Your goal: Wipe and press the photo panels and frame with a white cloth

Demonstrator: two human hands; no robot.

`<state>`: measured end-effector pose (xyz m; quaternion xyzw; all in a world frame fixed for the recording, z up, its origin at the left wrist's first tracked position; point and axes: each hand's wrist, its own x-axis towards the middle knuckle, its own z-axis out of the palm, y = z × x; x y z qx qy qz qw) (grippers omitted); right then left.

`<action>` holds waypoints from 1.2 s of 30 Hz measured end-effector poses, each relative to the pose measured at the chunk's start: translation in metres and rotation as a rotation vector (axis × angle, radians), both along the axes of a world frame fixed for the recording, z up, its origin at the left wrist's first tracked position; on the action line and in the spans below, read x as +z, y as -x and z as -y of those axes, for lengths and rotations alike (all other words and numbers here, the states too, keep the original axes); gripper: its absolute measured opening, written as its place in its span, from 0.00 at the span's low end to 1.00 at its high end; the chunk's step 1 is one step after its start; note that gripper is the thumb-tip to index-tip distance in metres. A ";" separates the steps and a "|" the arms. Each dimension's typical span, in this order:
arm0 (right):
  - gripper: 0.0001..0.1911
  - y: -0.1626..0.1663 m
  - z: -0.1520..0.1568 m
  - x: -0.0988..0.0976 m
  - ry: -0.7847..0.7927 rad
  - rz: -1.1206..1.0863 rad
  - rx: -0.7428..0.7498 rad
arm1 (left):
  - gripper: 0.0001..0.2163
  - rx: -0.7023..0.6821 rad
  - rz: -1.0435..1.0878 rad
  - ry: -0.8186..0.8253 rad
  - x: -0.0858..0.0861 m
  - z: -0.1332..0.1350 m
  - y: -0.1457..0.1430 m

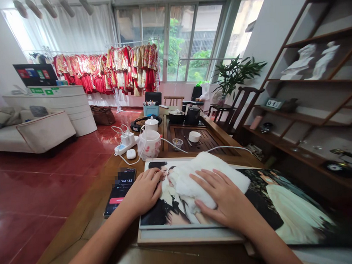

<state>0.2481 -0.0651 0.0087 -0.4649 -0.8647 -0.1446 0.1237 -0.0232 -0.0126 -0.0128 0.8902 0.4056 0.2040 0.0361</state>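
Note:
A framed photo print point(179, 215) of a couple lies flat on the wooden table in front of me. My left hand point(149, 187) rests on its left side, fingers stretched out and lightly bent, holding nothing. Over the middle of the print lies a white fluffy cloth point(221, 167), bunched up thick. My right hand point(221, 196) presses down on this cloth, palm down with fingers and thumb spread; part of the cloth is hidden under it. To the right, a second large photo print point(298, 208) shows a pale gown on a dark ground.
A phone point(120, 191) with a running timer lies left of the print. Behind are a power strip point(126, 144), a bag-wrapped container point(149, 145), a white cable point(176, 147), a small white cup point(194, 136) and a tea tray point(217, 144). Shelves point(308, 79) stand at right.

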 end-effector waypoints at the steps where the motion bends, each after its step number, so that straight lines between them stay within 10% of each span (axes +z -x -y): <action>1: 0.31 0.001 0.001 0.000 0.007 0.004 0.015 | 0.13 0.000 -0.003 0.001 0.000 0.000 0.000; 36: 0.30 0.024 0.016 0.006 0.096 -0.041 0.180 | 0.16 -0.008 -0.001 0.033 0.001 -0.001 0.000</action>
